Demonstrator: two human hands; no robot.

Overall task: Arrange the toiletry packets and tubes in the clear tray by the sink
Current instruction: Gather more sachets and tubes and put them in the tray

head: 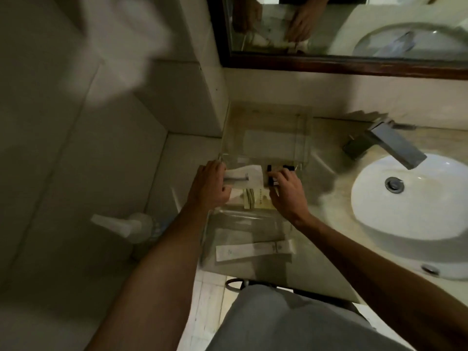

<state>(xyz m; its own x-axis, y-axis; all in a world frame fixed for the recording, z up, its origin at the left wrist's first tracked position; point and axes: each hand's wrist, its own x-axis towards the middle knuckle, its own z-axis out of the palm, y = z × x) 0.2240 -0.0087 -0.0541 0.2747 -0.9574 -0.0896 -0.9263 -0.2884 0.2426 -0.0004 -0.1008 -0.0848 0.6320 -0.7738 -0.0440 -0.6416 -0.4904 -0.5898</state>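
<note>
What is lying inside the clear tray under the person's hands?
In the clear tray: a white packet, a yellowish packet, small dark-capped items. The left hand and right hand cover the rest.

We see a clear tray [302, 138] of glossy, see-through plastic on a desk [326, 173] of pale polished stone with faint veining, next to a smooth, shiny white ceramic sink [379, 214] and a brushed-looking metal faucet [395, 145]. The packets [247, 177] look like matt paper, and the long white tube [254, 250] has a soft satin finish. The mirror [354, 29] sits in a dark, lacquered wood frame, and the wall tiles [177, 97] are smooth with a dull sheen.
</note>
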